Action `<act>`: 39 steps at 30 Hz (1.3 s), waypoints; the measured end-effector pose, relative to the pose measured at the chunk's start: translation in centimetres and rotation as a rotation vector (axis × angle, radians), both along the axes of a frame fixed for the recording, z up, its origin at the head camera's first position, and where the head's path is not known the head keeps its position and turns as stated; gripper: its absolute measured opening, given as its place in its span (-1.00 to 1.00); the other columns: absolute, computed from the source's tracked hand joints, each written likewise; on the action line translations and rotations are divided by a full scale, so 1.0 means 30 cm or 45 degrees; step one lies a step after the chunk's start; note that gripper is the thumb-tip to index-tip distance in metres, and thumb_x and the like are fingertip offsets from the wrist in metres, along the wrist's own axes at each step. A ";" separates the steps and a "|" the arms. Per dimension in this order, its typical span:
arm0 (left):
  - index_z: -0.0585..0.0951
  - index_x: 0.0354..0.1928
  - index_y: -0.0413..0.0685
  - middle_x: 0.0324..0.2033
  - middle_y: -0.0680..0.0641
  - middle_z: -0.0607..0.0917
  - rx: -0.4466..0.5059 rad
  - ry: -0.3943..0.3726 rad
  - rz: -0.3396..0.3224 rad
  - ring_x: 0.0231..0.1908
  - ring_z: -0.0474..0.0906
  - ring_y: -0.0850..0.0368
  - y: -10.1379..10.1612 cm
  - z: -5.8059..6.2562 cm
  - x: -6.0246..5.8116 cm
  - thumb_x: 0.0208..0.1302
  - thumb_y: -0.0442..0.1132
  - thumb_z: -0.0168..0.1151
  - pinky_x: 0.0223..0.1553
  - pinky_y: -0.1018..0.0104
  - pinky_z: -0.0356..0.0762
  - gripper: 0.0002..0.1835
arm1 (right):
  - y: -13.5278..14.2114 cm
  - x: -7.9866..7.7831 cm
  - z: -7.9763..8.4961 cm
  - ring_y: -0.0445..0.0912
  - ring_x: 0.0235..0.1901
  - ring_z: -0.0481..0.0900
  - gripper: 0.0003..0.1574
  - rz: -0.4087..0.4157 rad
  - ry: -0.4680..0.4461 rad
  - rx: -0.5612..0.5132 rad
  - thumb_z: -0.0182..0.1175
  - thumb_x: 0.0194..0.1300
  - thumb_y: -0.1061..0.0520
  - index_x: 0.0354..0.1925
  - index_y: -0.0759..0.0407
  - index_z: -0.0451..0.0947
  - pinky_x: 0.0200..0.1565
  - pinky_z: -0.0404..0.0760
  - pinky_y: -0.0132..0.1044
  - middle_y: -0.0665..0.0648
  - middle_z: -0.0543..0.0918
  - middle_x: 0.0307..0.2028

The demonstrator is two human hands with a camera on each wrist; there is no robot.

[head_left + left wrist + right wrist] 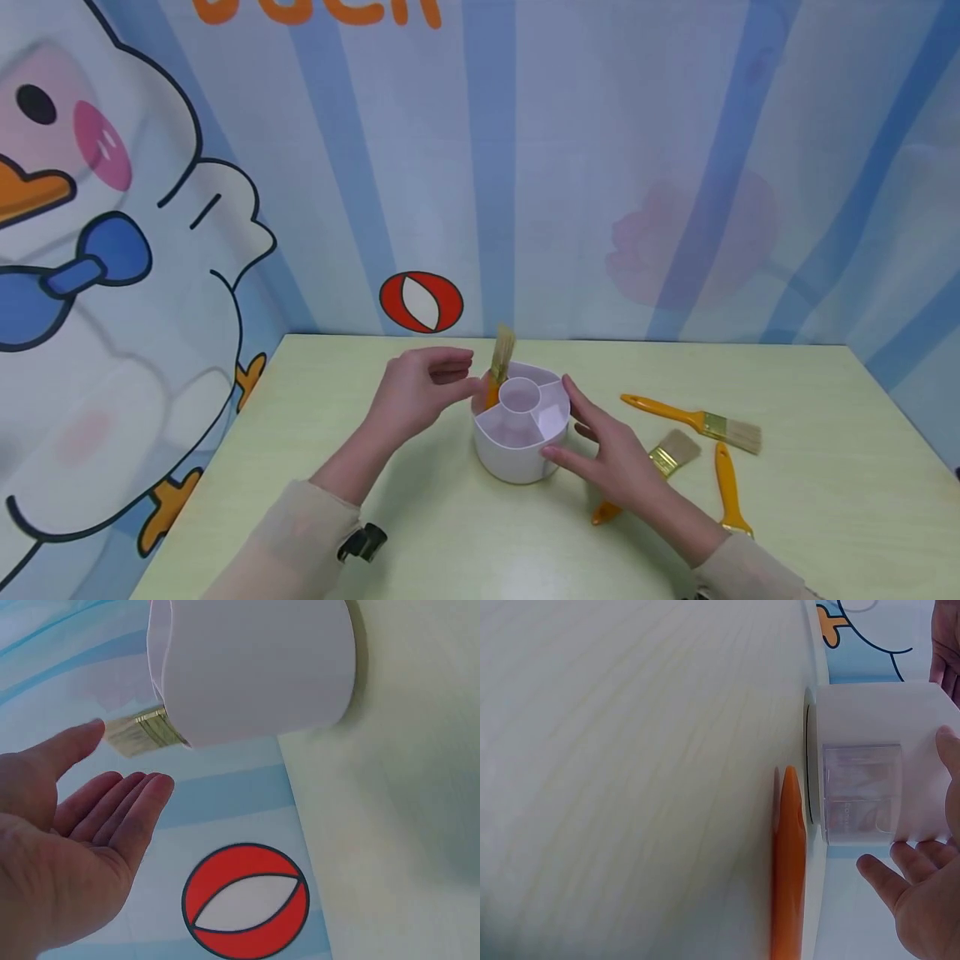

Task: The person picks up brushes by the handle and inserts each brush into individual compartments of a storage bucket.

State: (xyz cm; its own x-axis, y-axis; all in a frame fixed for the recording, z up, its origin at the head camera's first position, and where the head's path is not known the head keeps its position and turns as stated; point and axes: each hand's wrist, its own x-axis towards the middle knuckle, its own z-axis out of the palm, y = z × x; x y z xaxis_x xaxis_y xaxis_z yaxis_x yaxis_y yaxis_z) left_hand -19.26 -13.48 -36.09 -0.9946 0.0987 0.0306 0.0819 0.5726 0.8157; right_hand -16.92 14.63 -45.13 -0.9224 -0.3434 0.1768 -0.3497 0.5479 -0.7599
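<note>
- Left grip (422,387) is hovering wide, holding nothing, beside the brush (502,360).
- The brush is standing bristles-up, slightly tilted, in the white holder (513,461), nearer the left grip.
- Right grip (611,450) is holding the white holder's right side.

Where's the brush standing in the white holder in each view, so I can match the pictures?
Head: the brush is just below and right of centre, bristles up.
Left wrist: the brush is left of centre in the upper half, bristles pointing left.
Right wrist: not visible.
Shared landmark: the white holder, below centre in head, top in left wrist, right side in right wrist.
</note>
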 end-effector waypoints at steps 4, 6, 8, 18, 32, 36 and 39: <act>0.66 0.37 0.06 0.26 -0.06 0.73 0.034 -0.025 -0.046 0.25 0.69 -0.04 -0.043 -0.019 0.002 0.30 -0.16 0.59 0.17 0.06 0.75 -0.40 | 0.001 -0.001 -0.001 0.25 0.46 0.46 0.29 0.005 0.004 -0.005 0.51 0.34 -0.17 0.73 0.07 0.00 0.31 0.63 0.13 0.26 0.33 0.59; 0.63 0.41 0.06 0.31 -0.07 0.70 0.055 -0.045 -0.079 0.30 0.66 -0.07 -0.063 -0.035 0.002 0.31 -0.16 0.58 0.18 0.05 0.74 -0.37 | 0.002 -0.001 -0.001 0.25 0.46 0.46 0.29 0.009 0.005 -0.008 0.51 0.33 -0.16 0.73 0.08 0.00 0.31 0.62 0.13 0.26 0.33 0.59; 0.60 0.44 0.06 0.35 -0.07 0.66 0.084 -0.071 -0.108 0.32 0.64 -0.10 -0.078 -0.053 0.004 0.32 -0.17 0.57 0.21 0.05 0.72 -0.34 | 0.003 -0.002 -0.002 0.26 0.46 0.47 0.29 0.010 0.005 -0.004 0.51 0.34 -0.17 0.73 0.08 0.00 0.30 0.63 0.13 0.26 0.33 0.59; 0.51 0.52 -0.02 0.44 -0.19 0.56 0.208 -0.101 -0.215 0.39 0.55 -0.23 -0.094 -0.169 0.022 0.24 -0.20 0.63 0.30 0.00 0.63 -0.19 | 0.009 -0.008 -0.006 0.26 0.44 0.48 0.31 0.027 0.004 0.013 0.53 0.33 -0.13 0.74 0.03 -0.02 0.30 0.63 0.12 0.27 0.32 0.59; 0.45 0.57 -0.01 0.49 -0.11 0.52 0.274 -0.114 -0.247 0.44 0.50 -0.18 -0.069 -0.246 0.023 0.23 -0.19 0.64 0.30 0.01 0.64 -0.12 | 0.043 -0.002 0.002 0.23 0.50 0.41 0.32 0.033 0.007 0.073 0.48 0.34 -0.27 0.74 0.01 -0.04 0.38 0.55 0.15 0.18 0.26 0.63; 0.46 0.57 0.00 0.48 -0.10 0.53 0.299 -0.112 -0.240 0.44 0.50 -0.16 -0.061 -0.254 0.023 0.24 -0.20 0.63 0.29 0.02 0.64 -0.14 | 0.087 0.007 0.013 0.24 0.55 0.32 0.29 0.007 -0.014 0.151 0.47 0.35 -0.26 0.74 -0.01 -0.02 0.45 0.44 0.26 0.16 0.22 0.65; 0.45 0.57 -0.01 0.48 -0.10 0.53 0.321 -0.106 -0.240 0.44 0.50 -0.16 -0.056 -0.257 0.024 0.25 -0.22 0.62 0.29 0.02 0.64 -0.14 | 0.132 0.021 0.024 0.27 0.56 0.28 0.24 -0.015 -0.044 0.257 0.46 0.36 -0.26 0.73 -0.02 0.04 0.46 0.39 0.34 0.18 0.24 0.64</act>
State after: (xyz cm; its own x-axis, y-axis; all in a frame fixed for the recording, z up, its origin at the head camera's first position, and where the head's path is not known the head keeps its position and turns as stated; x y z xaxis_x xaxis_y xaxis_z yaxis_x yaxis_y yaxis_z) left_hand -18.53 -15.17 -43.81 -0.9597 0.2809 -0.0033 0.0943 0.3331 0.9382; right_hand -16.29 18.61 -44.42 -0.9308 -0.3579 0.0735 -0.3180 0.6944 -0.6456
